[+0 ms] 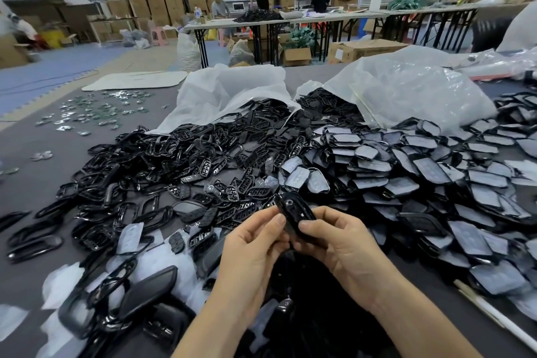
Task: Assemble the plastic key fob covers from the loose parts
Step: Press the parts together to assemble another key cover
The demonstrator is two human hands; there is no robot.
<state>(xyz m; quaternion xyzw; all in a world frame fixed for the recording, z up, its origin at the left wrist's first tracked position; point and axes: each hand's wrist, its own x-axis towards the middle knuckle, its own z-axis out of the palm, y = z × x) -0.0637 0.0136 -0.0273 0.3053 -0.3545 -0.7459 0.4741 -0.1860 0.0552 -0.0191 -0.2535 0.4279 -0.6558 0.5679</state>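
Observation:
A glossy black key fob cover (293, 212) is held upright between both hands over the grey table (26, 136). My left hand (250, 253) pinches its left edge with thumb and fingers. From the other side my right hand (340, 244) grips it, thumb pressed on the front face. Loose black frames (122, 183) are heaped to the left, button pads (247, 183) lie in the middle, and film-covered shells (436, 171) are piled to the right.
Two white plastic bags (232, 90) (406, 87) spill parts at the back of the table. Small green and silver pieces (96, 110) are scattered far left. More black covers (139, 299) lie near my left forearm. People work at distant tables among stacked cartons.

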